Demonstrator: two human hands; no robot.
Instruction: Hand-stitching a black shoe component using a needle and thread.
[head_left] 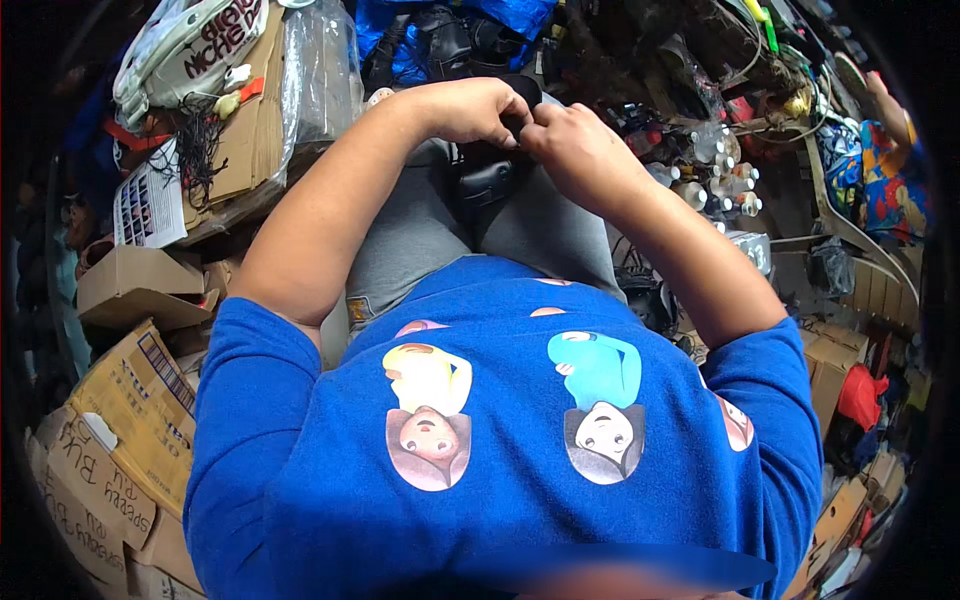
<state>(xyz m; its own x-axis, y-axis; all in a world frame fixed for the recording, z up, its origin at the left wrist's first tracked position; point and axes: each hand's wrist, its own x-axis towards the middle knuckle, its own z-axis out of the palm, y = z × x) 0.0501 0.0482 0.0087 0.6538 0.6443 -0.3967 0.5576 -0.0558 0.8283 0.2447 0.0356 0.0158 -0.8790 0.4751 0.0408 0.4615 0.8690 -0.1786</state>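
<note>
A black shoe [486,182] with a shiny surface rests between my thighs, over my grey trousers [400,215]. My left hand [472,110] is closed at its upper part, with the fingers curled inward and the fingertips partly hidden. Close against it, my right hand [572,148] pinches the same dark piece, its knuckles turned up. The two hands nearly meet above the shoe. Whatever small part lies between the fingertips is too dark to make out.
Ahead, a blue plastic bag [510,15] holds more black shoes [445,42]. Flat cardboard [250,130] and a clear plastic-wrapped stack [320,80] stand on the left, above an open carton [140,285]. Several clear bottles [715,185] cluster on the right.
</note>
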